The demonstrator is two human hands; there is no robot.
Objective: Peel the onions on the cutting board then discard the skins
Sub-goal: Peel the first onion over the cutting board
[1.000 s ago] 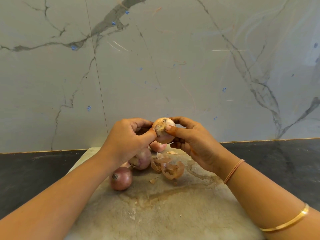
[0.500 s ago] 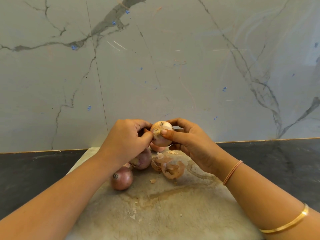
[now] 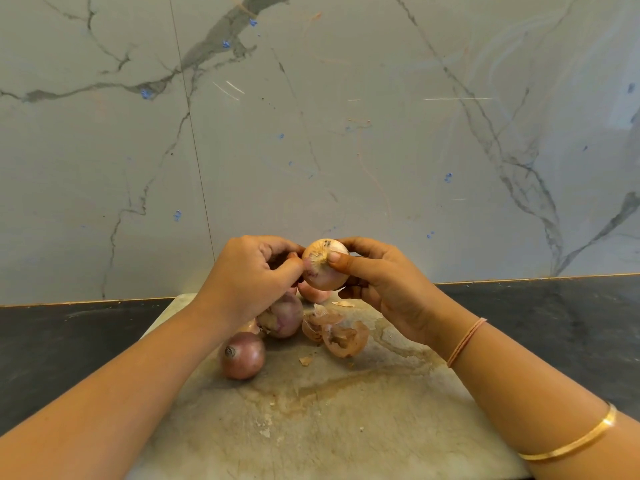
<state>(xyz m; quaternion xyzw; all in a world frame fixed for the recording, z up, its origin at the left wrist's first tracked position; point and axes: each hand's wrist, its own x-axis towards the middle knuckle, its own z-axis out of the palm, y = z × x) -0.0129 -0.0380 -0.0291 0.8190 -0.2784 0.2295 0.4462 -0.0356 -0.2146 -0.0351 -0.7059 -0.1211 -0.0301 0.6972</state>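
– Pale marble wall (image 3: 311, 133) with grey veins behind; dark worktop (image 3: 69, 341) below it, with a stained, light cutting board (image 3: 346, 427) laid on top.

– And the hands?

– Both raised above the far end of the board. Right hand (image 3: 384, 282) cupping the held onion (image 3: 323, 268), grip closed round it, thumb pressed beside the root tuft. Left hand (image 3: 249, 275) alongside, grip pinching at the onion's left side, seemingly on an edge of skin; exact hold partly hidden by curled fingers.

– How far along?

– Roughly midway, at a guess. Tan papery skin on the held onion's top end, paler pink lower down, so peeling of this one apparently unfinished. Three more on the board beneath the hands: nearest onion (image 3: 242, 355) purple and glossy, seemingly unpeeled; second onion (image 3: 282, 318) just behind it, paler, hard to judge; third onion (image 3: 313, 293) mostly hidden, pinkish, possibly peeled.

– Any skins?

– Loose skins (image 3: 341, 336) heaped just right of the second onion, a few flakes nearby. None thrown away yet; no bin in view. Left to do: finish this onion, peel any others, gather and discard the skins.
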